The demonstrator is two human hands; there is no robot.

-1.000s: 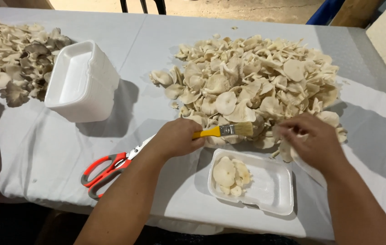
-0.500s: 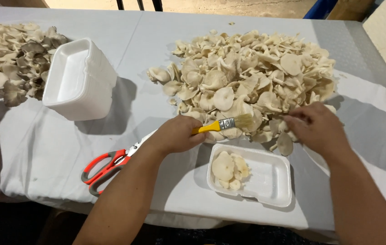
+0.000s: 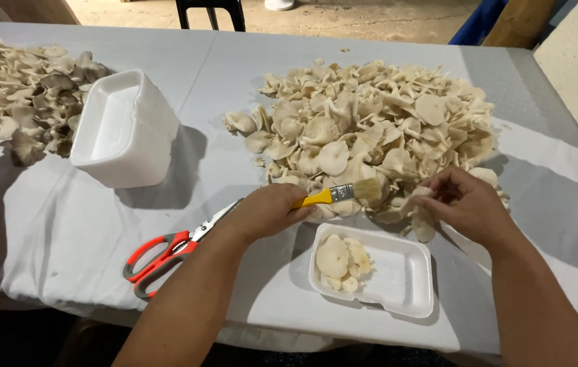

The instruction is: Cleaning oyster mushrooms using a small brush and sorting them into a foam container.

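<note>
Your left hand (image 3: 268, 211) grips a yellow-handled brush (image 3: 343, 194), bristles toward the mushroom (image 3: 419, 204) pinched in your right hand (image 3: 465, 204) at the near edge of the pile (image 3: 370, 129). Just below sits a tray (image 3: 397, 285) with a few mushrooms. Scissors (image 3: 166, 251) lie beside your left wrist.

It looked like a mushroom packing station in a plain work shed, not a home kitchen. A long table (image 3: 166, 61) draped in white cloth carried a big heap of pale oyster mushrooms (image 3: 377, 129) at the middle and a second, greyer heap (image 3: 24, 88) at the far left. A stack of white foam trays (image 3: 122, 129) stood between them. Beyond the table lay a bare, dusty concrete floor (image 3: 343, 17).
</note>
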